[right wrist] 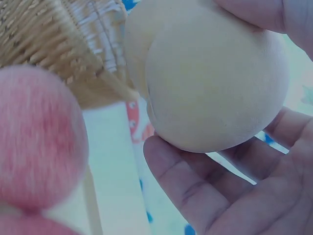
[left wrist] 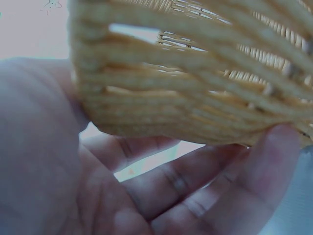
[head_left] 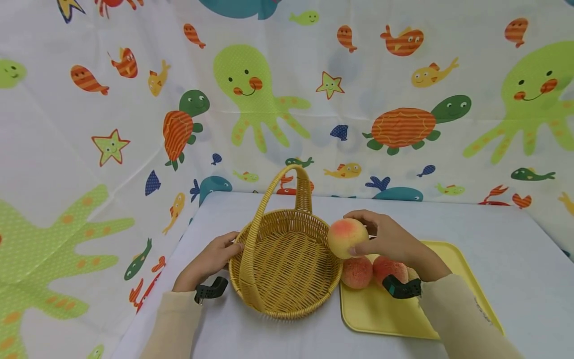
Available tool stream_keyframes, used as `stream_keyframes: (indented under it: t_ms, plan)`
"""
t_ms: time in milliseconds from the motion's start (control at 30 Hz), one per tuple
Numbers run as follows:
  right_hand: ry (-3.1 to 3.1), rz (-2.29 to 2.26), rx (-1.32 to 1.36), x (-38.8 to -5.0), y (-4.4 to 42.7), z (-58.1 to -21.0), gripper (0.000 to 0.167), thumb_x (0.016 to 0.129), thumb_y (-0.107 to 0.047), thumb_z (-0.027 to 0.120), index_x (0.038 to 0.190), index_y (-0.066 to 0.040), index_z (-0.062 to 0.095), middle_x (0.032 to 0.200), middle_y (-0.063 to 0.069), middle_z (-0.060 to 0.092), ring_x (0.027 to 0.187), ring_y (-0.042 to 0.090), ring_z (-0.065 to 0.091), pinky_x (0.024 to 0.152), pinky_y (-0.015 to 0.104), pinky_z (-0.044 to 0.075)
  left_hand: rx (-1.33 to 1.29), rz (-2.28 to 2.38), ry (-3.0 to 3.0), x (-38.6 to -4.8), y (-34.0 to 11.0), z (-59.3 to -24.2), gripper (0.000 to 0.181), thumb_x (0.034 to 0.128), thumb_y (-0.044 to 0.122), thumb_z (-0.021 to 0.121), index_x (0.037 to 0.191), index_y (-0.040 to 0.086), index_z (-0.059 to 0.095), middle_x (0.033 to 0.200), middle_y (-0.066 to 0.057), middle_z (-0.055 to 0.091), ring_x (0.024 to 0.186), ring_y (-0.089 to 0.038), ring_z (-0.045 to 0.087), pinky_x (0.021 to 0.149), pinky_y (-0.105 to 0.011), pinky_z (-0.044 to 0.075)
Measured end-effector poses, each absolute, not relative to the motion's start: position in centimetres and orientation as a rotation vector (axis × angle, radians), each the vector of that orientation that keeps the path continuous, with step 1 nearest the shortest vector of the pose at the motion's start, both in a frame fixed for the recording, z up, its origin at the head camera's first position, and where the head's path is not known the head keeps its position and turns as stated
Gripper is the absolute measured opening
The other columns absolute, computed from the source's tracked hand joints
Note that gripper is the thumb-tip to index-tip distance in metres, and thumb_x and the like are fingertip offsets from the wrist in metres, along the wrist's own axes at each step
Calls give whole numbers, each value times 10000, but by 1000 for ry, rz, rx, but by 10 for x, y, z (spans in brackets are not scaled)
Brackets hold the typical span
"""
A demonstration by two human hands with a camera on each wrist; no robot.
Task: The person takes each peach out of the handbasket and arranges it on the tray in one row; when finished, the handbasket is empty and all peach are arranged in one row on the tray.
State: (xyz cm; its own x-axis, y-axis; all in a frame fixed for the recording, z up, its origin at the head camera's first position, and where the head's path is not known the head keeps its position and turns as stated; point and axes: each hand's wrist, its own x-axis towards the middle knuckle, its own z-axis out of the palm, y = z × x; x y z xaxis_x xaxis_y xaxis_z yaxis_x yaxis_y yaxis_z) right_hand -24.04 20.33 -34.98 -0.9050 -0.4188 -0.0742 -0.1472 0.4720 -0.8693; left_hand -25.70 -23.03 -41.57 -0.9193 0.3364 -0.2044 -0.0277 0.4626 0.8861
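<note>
A round wicker basket (head_left: 291,269) with a tall arched handle stands on the table, with nothing in its bowl. My left hand (head_left: 219,254) grips its left side; in the left wrist view the fingers (left wrist: 176,181) curl along the woven wall. My right hand (head_left: 387,237) holds a yellow peach (head_left: 347,237) with a pink blush, between thumb and fingers, above the gap between basket and tray. Just below it, red peaches (head_left: 357,272) lie on the yellow tray (head_left: 372,319). In the right wrist view the held peach (right wrist: 215,78) shows its pale crease.
Another red peach (head_left: 389,269) and a partly hidden yellowish fruit (head_left: 411,275) lie on the tray under my right wrist. The basket's handle (head_left: 260,214) arches high over its left side. Behind the white table hangs a sea-animal cloth (head_left: 287,119).
</note>
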Motion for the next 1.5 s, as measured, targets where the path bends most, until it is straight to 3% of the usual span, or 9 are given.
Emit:
stream_keyframes:
  t_ms: [300, 500, 900, 1300, 1400, 1500]
  plan:
    - [2527, -1479, -405, -221, 250, -348, 669, 886, -257, 825, 1470, -141, 520, 1328, 93, 657, 1165, 295, 635, 896, 376, 562, 276, 1446, 2368, -257, -231, -416, 409, 1084, 239, 490, 1427, 22, 539, 1096, -155, 722, 849, -239, 736, 723, -414, 635]
    - [2619, -1464, -313, -206, 279, -352, 648, 918, -251, 804, 1479, -134, 502, 1299, 97, 658, 1100, 170, 667, 858, 320, 571, 259, 1440, 2377, -257, -229, -415, 407, 1082, 232, 488, 1430, 27, 542, 1100, -157, 724, 842, -238, 734, 721, -411, 634]
    - [2737, -1424, -82, -193, 341, -368, 684, 962, -279, 763, 1532, -119, 421, 1224, -229, 604, 1039, -31, 618, 815, 198, 549, 264, 1441, 2377, -256, -229, -415, 421, 1077, 242, 489, 1432, 22, 541, 1089, -155, 722, 841, -236, 733, 723, -411, 635]
    - [2797, -1435, 145, -180, 372, -392, 657, 967, -322, 757, 1518, -169, 434, 1132, -373, 540, 961, -88, 566, 747, 122, 476, 266, 1434, 2380, -257, -229, -416, 412, 1080, 248, 481, 1424, 33, 552, 1104, -158, 724, 853, -235, 739, 734, -408, 636]
    - [2796, -1441, 230, -178, 378, -398, 688, 966, -358, 754, 1530, -162, 413, 1151, -358, 505, 964, -125, 519, 731, 95, 454, 264, 1436, 2378, -257, -229, -415, 411, 1081, 250, 483, 1424, 34, 550, 1100, -157, 724, 851, -239, 738, 734, -409, 636]
    - [2802, -1392, 305, -176, 381, -404, 793, 972, -411, 734, 1572, -72, 341, 1325, -105, 548, 1008, -55, 486, 710, 80, 424, 258, 1436, 2379, -256, -230, -415, 410, 1080, 251, 488, 1422, 31, 546, 1097, -150, 720, 849, -235, 732, 731, -411, 635]
